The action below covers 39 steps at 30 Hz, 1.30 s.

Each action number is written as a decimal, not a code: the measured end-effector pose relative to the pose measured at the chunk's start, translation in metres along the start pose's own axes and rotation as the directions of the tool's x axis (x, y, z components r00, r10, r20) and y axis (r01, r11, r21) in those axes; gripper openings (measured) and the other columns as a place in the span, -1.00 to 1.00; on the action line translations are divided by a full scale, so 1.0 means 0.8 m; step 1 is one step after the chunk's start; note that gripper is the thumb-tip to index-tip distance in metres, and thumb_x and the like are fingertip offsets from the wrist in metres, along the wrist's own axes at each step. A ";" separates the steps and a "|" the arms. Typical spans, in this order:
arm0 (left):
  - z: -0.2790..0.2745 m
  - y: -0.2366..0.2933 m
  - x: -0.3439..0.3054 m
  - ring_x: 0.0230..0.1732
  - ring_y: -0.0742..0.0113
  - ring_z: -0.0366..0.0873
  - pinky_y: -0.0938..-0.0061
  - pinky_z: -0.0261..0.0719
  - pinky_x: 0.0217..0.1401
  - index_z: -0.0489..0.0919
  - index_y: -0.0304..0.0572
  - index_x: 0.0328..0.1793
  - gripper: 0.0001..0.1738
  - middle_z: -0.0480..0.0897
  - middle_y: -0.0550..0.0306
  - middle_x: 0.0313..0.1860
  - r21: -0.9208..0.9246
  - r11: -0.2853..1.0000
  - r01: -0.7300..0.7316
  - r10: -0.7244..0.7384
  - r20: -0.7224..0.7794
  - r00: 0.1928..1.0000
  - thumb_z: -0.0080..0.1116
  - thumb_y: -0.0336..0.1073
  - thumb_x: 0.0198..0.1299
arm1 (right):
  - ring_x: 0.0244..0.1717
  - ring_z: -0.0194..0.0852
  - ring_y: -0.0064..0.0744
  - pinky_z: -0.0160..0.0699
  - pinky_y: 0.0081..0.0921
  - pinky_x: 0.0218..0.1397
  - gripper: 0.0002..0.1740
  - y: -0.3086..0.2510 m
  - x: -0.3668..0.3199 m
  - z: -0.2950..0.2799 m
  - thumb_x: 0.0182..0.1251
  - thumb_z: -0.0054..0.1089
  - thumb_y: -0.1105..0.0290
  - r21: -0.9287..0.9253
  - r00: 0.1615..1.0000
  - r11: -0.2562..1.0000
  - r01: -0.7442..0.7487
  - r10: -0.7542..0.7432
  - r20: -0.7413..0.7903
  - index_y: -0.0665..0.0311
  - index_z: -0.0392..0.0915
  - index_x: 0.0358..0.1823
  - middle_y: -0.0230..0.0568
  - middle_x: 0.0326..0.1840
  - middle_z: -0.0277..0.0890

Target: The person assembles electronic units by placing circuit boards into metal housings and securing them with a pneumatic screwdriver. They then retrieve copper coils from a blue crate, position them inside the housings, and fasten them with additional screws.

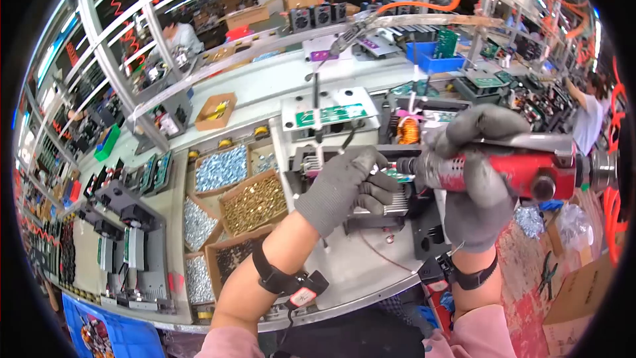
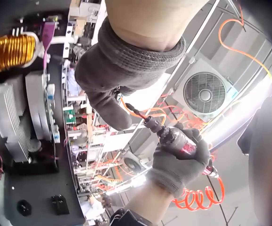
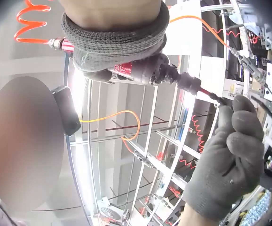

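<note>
My gloved right hand [image 1: 485, 182] grips a red air screwdriver [image 1: 522, 172], which lies nearly level and points left. Its bit [image 3: 208, 93] reaches the fingertips of my gloved left hand [image 1: 350, 182]. The left fingers are curled, and a small shiny metal piece [image 2: 117, 88] shows between thumb and finger; most of it is hidden. Below the hands is an open black housing [image 2: 37, 186] with finned metal heatsinks [image 2: 11, 117] and an orange copper coil [image 1: 407, 131], partly covered by the hands in the head view.
Left of the housing stand cardboard bins with silver screws [image 1: 222, 169], brass-coloured parts [image 1: 254, 202] and dark screws [image 1: 232, 255]. Behind is a metal plate with a green circuit board [image 1: 331, 115]. A hanging screwdriver [image 1: 348, 38] and a blue bin [image 1: 434, 63] are farther back.
</note>
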State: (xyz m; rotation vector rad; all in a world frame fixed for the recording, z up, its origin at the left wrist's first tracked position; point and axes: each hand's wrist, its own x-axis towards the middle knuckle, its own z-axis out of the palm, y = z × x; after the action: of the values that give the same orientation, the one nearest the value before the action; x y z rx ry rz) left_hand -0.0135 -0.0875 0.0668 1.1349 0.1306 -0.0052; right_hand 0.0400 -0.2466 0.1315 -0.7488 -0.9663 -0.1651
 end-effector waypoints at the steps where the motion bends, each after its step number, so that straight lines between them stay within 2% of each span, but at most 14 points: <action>1: 0.015 0.001 0.009 -0.49 0.38 0.60 0.56 0.59 -0.59 0.40 -0.27 0.02 -0.48 0.62 -0.06 -0.30 0.028 1.000 0.008 -0.009 0.022 1.000 -0.08 0.12 0.37 | -0.29 0.50 -0.37 0.56 -0.43 -0.24 -0.48 -0.002 0.002 -0.013 0.05 0.37 0.35 0.039 0.999 0.999 0.004 -0.005 0.037 0.28 0.32 0.01 -0.07 -0.22 0.50; 4: 0.049 0.006 0.038 -0.51 0.40 0.61 0.60 0.54 -0.64 0.46 -0.33 -0.02 -0.47 0.63 -0.01 -0.34 0.069 0.997 0.038 -0.045 0.108 0.993 -0.11 0.10 0.39 | -0.32 0.44 -0.36 0.53 -0.23 -0.18 -0.53 -0.016 0.003 -0.052 0.08 0.34 0.33 -0.144 0.998 0.989 -0.027 0.035 0.055 0.19 0.31 -0.02 -0.16 -0.24 0.38; 11: 0.088 0.019 0.129 -0.70 0.42 0.50 0.60 0.39 -0.69 0.57 -0.18 -0.11 -0.47 0.56 0.22 -0.61 0.430 0.861 0.272 -0.282 -0.041 0.959 -0.10 0.17 0.37 | -0.32 0.44 -0.33 0.57 -0.28 -0.18 -0.55 0.002 0.041 -0.135 0.11 0.27 0.39 -0.239 0.991 0.970 0.044 -0.011 0.136 0.22 0.29 0.00 -0.15 -0.28 0.38; 14: 0.086 0.028 0.183 -0.50 0.29 0.60 0.53 0.56 -0.42 0.54 -0.26 0.09 -0.59 0.63 0.00 -0.34 0.584 0.811 -0.028 -0.048 0.114 0.992 -0.09 -0.08 0.40 | -0.27 0.51 -0.46 0.58 -0.50 -0.28 -0.62 0.037 0.070 -0.162 0.14 0.20 0.61 -0.086 0.998 0.996 0.024 -0.029 -0.057 0.28 0.38 0.00 -0.16 -0.17 0.52; 15: 0.067 0.024 0.218 -0.03 0.12 0.58 0.38 0.54 0.02 0.54 -0.11 0.17 -0.65 0.57 -0.08 -0.01 0.919 0.176 -0.354 0.195 0.320 0.927 0.03 -0.26 0.28 | -0.28 0.50 -0.48 0.57 -0.52 -0.30 -0.62 0.046 0.080 -0.169 0.14 0.18 0.62 -0.033 0.996 0.999 -0.028 0.025 -0.085 0.28 0.39 0.01 -0.17 -0.16 0.52; 16: 0.072 0.030 0.229 -0.03 0.12 0.58 0.38 0.54 0.02 0.54 -0.11 0.17 -0.65 0.57 -0.08 -0.01 0.919 0.175 -0.353 0.193 0.319 0.928 0.03 -0.26 0.28 | -0.29 0.50 -0.50 0.56 -0.53 -0.32 -0.62 0.056 0.089 -0.176 0.15 0.17 0.63 0.023 0.991 0.997 -0.079 0.081 -0.107 0.29 0.40 0.02 -0.18 -0.16 0.53; 18: 0.087 0.038 0.246 0.36 0.01 0.24 0.23 0.27 0.33 0.57 0.07 0.16 -0.55 0.43 -0.04 0.23 0.915 -0.348 -0.205 0.186 0.282 0.941 0.13 -0.36 0.08 | -0.32 0.49 -0.53 0.54 -0.57 -0.37 -0.63 0.095 0.104 -0.197 0.15 0.17 0.64 -0.067 0.992 0.996 -0.061 0.053 -0.113 0.29 0.40 0.01 -0.19 -0.16 0.53; 22: 0.074 0.018 0.292 0.49 -0.04 0.02 0.02 -0.01 0.46 0.60 0.14 0.13 -0.48 0.24 -0.04 0.40 0.826 -0.515 -0.229 0.224 0.388 0.894 0.18 -0.40 -0.06 | -0.40 0.45 -0.63 0.45 -0.66 -0.49 -0.65 0.130 0.116 -0.209 0.14 0.17 0.63 -0.229 0.987 0.964 -0.137 0.114 -0.111 0.30 0.43 -0.02 -0.21 -0.17 0.54; 27: 0.067 -0.001 0.330 0.48 -0.08 0.06 0.00 0.07 0.46 0.57 0.12 0.17 -0.46 0.18 -0.06 0.42 0.773 -0.624 -0.118 0.187 0.294 0.937 0.19 -0.39 -0.04 | -0.43 0.42 -0.68 0.41 -0.69 -0.51 -0.67 0.171 0.120 -0.234 0.14 0.17 0.62 -0.213 0.979 0.958 -0.193 0.173 -0.107 0.31 0.43 -0.03 -0.26 -0.21 0.54; 29: 0.071 0.002 0.328 0.49 -0.09 0.02 -0.01 0.09 0.45 0.67 -0.01 0.00 -0.69 0.18 -0.06 0.45 0.957 -0.282 -0.072 0.241 0.144 0.960 0.07 -0.29 0.14 | -0.42 0.43 -0.67 0.42 -0.69 -0.49 -0.67 0.180 0.120 -0.242 0.14 0.19 0.61 -0.271 0.975 0.937 -0.219 0.199 -0.099 0.33 0.45 -0.03 -0.28 -0.22 0.55; 30: 0.073 0.004 0.327 0.49 -0.09 0.02 -0.01 0.09 0.45 0.67 -0.01 0.00 -0.69 0.18 -0.06 0.45 0.958 -0.278 -0.071 0.239 0.140 0.961 0.07 -0.29 0.14 | -0.42 0.43 -0.67 0.42 -0.69 -0.49 -0.67 0.185 0.120 -0.244 0.14 0.19 0.61 -0.272 0.974 0.936 -0.224 0.205 -0.098 0.33 0.45 -0.03 -0.28 -0.22 0.55; 32: 0.083 0.019 0.317 0.44 0.02 0.15 0.06 0.27 0.35 0.67 -0.01 0.01 -0.69 0.24 -0.05 0.41 0.870 -0.490 -0.057 0.117 0.130 0.985 0.03 -0.28 0.19 | -0.40 0.45 -0.66 0.46 -0.65 -0.44 -0.66 0.194 0.121 -0.246 0.13 0.22 0.60 -0.254 0.972 0.940 -0.229 0.204 -0.118 0.34 0.46 -0.03 -0.29 -0.21 0.55; 36: 0.068 0.012 0.331 0.33 0.10 0.33 0.12 0.38 0.25 0.66 -0.02 0.00 -0.70 0.35 -0.01 0.31 0.938 -0.344 -0.043 0.153 0.101 0.983 0.02 -0.28 0.20 | -0.40 0.46 -0.66 0.48 -0.61 -0.38 -0.68 0.206 0.140 -0.245 0.10 0.27 0.57 -0.322 0.987 0.934 -0.153 0.130 -0.092 0.32 0.51 -0.07 -0.34 -0.25 0.56; 39: 0.067 0.013 0.333 0.16 0.10 0.50 0.15 0.45 0.10 0.66 -0.10 -0.04 -0.72 0.46 0.03 0.16 0.868 -0.483 -0.114 0.048 0.156 0.987 0.03 -0.29 0.19 | -0.43 0.44 -0.68 0.46 -0.60 -0.37 -0.76 0.210 0.156 -0.241 0.02 0.31 0.51 -0.336 0.968 0.908 -0.251 0.232 -0.096 0.27 0.56 -0.23 -0.43 -0.40 0.54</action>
State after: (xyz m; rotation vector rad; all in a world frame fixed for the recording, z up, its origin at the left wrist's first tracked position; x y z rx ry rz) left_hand 0.2570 -0.1152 0.0702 3.2034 -0.0945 0.0075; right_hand 0.3185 -0.2219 0.0798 -1.1767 -0.7927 -0.1389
